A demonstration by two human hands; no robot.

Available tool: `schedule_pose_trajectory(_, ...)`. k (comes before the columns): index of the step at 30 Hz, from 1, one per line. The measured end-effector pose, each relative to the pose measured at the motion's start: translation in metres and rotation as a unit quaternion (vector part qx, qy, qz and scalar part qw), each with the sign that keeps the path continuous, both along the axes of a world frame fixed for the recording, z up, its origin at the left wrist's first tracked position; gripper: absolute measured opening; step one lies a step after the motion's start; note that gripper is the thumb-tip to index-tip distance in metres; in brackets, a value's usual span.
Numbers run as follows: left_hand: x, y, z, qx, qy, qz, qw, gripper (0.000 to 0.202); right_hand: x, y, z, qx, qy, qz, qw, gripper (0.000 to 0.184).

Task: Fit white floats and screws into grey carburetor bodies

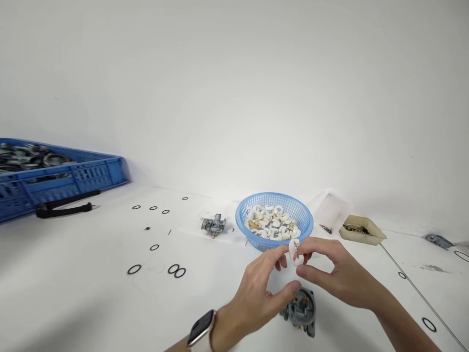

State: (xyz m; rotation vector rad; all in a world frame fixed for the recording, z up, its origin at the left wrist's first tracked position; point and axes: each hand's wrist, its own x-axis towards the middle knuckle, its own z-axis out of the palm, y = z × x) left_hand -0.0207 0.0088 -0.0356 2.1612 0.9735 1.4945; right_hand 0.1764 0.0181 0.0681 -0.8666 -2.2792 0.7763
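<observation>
My left hand [262, 288] and my right hand [335, 274] meet in front of me, both pinching a small white plastic float [295, 252] with a thin metal pin in it. My left thumb also rests on a grey metal carburetor body [302, 310] that stands on the white table just below the hands. A smartwatch is on my left wrist. Right behind the float sits a round blue mesh basket [274, 203] filled with several white floats.
A second grey carburetor body [213, 225] lies left of the basket. Several black O-rings [176, 270] are scattered over the table. A blue crate [54, 178] of metal parts and a black tool [66, 208] sit far left. A beige tray [362, 230] of pins is at right.
</observation>
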Motion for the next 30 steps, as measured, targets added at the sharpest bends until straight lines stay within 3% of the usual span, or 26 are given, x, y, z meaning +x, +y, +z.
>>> schedule_pose_trajectory(5,0.001,0.001,0.004,-0.030,-0.004,0.027,0.999,0.039,0.006,0.009,-0.006,-0.016,-0.003,-0.012,1.000,0.014)
schedule_pose_trajectory(8,0.004,0.001,0.005,-0.015,0.034,0.037,0.999,0.018,0.012,0.025,-0.007,0.003,-0.002,-0.062,0.998,0.019)
schedule_pose_trajectory(10,0.008,0.000,-0.001,0.047,0.079,0.034,0.995,0.010,0.015,0.043,-0.007,0.015,-0.024,-0.108,0.994,0.026)
schedule_pose_trajectory(14,0.019,0.006,-0.023,0.234,0.174,0.053,0.955,0.028,0.006,0.092,-0.002,0.038,-0.163,-0.172,0.971,0.032)
schedule_pose_trajectory(17,0.022,0.015,-0.032,0.305,0.209,0.062,0.927,0.038,-0.016,0.126,0.004,0.063,-0.249,-0.196,0.946,0.026)
schedule_pose_trajectory(20,0.021,0.019,-0.031,0.311,0.212,0.074,0.923,0.044,-0.050,0.146,0.004,0.060,-0.282,-0.159,0.944,0.020)
schedule_pose_trajectory(25,0.022,0.022,-0.031,0.329,0.181,0.091,0.922,0.044,-0.114,0.161,-0.016,0.018,-0.382,-0.075,0.921,0.017)
schedule_pose_trajectory(30,0.026,0.027,-0.039,0.325,0.209,0.094,0.918,0.031,-0.145,0.175,-0.037,-0.002,-0.460,-0.103,0.882,0.032)
